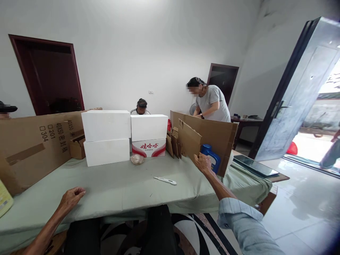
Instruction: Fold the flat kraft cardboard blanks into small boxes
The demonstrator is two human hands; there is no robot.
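Note:
My left hand (71,199) rests on the green tablecloth at the left, its fingers loosely curled in with nothing seen in them. On the right, my right hand (203,163) grips the lower edge of a brown cardboard piece (190,138) that stands upright. Just behind that hand is a blue plastic bottle (214,161), partly covered by it. A white utility knife (165,180) lies on the cloth between my hands. Farther back sits a roll of clear tape (137,159), though its shape is hard to make out.
White boxes (106,152) are stacked at the back beside a red-and-white carton (148,148). Large cardboard panels stand at left (34,148) and right (212,131). A yellow container (4,200) is at the left edge. Other people are behind the panels; one person (212,102) stands bending.

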